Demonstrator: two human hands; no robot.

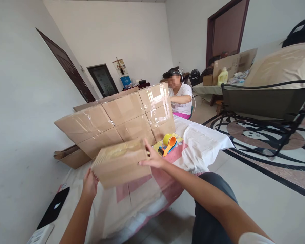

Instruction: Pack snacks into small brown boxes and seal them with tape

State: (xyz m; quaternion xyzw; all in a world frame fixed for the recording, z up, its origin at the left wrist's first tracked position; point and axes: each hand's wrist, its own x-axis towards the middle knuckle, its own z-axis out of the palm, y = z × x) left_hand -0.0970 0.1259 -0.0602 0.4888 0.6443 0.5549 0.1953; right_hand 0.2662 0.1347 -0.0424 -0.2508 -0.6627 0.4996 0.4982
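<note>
Between my hands is a cardboard box (123, 166), tilted and a little blurred, with shiny clear tape along its top. My left hand (90, 183) grips its left end, fingers partly hidden behind the edge. My right hand (152, 157) holds the right end, thumb on the near face and fingers at the top corner. Just behind the box rises a stack of taped cardboard boxes (129, 115). To the right of my right hand, a tape dispenser (167, 145) with a yellow roll and orange body lies on the table.
A white and pink cloth covers the table (200, 139). At its left edge lie a dark flat device (54, 206) and an open cardboard box (75, 156). A person (181, 96) sits behind the stack. On the right stands a folding chair (261, 101).
</note>
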